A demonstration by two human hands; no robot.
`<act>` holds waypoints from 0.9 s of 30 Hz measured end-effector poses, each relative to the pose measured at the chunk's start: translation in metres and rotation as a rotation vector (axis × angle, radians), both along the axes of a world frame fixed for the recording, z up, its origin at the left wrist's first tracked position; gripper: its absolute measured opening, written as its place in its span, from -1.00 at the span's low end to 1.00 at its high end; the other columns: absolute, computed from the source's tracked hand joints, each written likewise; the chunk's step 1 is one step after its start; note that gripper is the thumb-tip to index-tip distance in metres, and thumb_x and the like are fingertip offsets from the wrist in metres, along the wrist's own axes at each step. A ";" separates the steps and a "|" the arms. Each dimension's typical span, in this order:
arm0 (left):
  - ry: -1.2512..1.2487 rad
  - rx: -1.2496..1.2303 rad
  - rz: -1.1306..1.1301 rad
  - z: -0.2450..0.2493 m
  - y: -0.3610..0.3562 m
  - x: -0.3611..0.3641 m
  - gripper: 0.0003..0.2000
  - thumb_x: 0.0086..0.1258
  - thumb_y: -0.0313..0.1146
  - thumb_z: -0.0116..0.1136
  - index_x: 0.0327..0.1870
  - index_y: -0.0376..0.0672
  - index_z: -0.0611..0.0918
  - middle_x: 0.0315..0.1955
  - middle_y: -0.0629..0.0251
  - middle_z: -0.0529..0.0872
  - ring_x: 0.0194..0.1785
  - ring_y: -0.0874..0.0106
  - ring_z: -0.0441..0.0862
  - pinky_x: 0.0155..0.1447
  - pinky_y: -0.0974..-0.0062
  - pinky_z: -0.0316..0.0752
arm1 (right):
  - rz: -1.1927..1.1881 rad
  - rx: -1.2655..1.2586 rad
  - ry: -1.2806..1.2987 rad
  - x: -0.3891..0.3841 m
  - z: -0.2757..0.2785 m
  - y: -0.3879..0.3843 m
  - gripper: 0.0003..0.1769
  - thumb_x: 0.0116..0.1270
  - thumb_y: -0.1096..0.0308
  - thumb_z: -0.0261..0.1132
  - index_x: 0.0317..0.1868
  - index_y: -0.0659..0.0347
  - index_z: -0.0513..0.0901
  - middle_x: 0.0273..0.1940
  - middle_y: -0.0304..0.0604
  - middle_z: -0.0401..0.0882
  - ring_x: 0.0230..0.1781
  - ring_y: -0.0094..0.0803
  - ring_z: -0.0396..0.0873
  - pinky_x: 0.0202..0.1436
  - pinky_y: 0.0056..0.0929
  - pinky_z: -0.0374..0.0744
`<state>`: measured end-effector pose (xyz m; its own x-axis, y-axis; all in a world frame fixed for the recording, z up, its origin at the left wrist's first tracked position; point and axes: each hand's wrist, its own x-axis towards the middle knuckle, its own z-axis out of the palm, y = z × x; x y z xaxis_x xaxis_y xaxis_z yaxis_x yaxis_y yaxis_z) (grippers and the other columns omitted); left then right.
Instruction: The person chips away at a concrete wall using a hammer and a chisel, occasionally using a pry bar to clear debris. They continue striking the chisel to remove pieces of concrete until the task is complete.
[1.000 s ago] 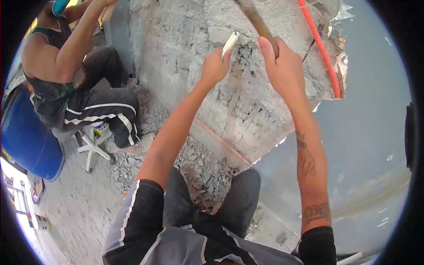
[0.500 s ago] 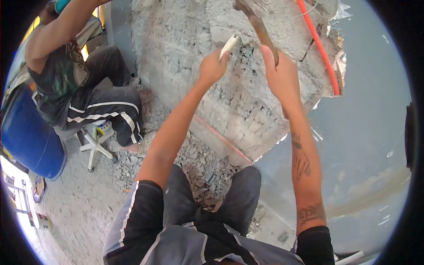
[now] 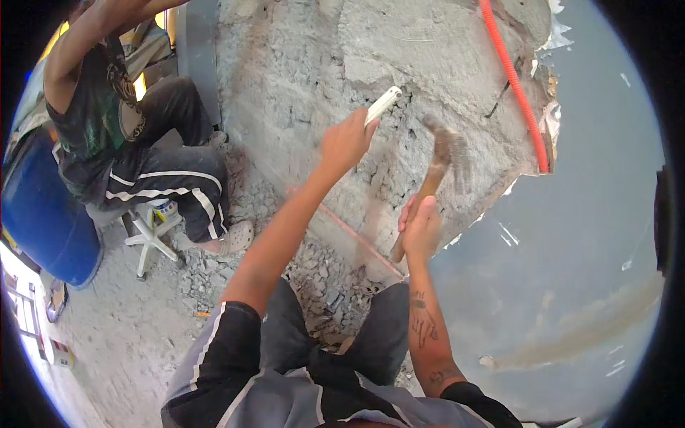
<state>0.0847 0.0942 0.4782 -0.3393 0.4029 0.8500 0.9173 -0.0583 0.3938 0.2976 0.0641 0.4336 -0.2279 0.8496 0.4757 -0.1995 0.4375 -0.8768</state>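
Observation:
My left hand [image 3: 344, 143] is closed round a pale, straight chisel [image 3: 384, 105]. One end of it sticks out past my thumb, in front of the rough, broken wall [image 3: 285, 64]; the rest is hidden in my fist. My right hand [image 3: 422, 225] grips the wooden handle of a hammer [image 3: 433, 171]. The hammer's head is blurred by motion and stands to the right of the chisel, apart from it. Behind both tools the wall shows pits and loose grey chunks.
An orange corrugated conduit [image 3: 519, 93] runs down the wall beside smooth grey plaster [image 3: 571, 235]. Rubble [image 3: 328, 274] covers the floor at the wall's foot. At left, another person [image 3: 107, 121] sits on a stool with white legs [image 3: 151, 239], near a blue barrel [image 3: 50, 214].
My right hand and the hammer have swung down and left, the head now well below its earlier height. The chisel's visible end has shifted slightly right and down.

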 end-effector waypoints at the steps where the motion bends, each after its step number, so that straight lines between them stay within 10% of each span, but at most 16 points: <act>1: 0.008 -0.006 0.001 0.004 0.006 -0.003 -0.69 0.48 -0.09 0.04 -0.02 -0.15 0.52 -0.41 0.04 0.69 -0.46 0.05 0.65 -0.46 0.15 0.47 | 0.021 0.029 0.067 -0.001 0.010 0.002 -0.36 0.51 -0.19 -0.06 -0.37 0.30 0.49 -0.66 -0.28 0.37 -0.70 -0.58 0.33 -0.63 -0.59 0.27; 27: 0.169 0.118 -0.006 0.008 0.034 -0.034 -0.65 0.43 -0.08 0.11 0.06 -0.13 0.56 -0.29 0.13 0.74 -0.45 0.12 0.68 -0.45 0.21 0.52 | -0.037 0.275 0.208 -0.082 0.000 0.094 -0.26 0.33 -0.39 0.05 -0.35 0.27 0.39 -0.59 -0.22 0.33 -0.67 -0.48 0.32 -0.60 -0.55 0.32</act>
<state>0.0504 0.1286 0.4864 -0.1852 0.2991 0.9361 0.9694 -0.1006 0.2240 0.2159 0.1585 0.4337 -0.0737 0.6892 0.7208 -0.3411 0.6618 -0.6676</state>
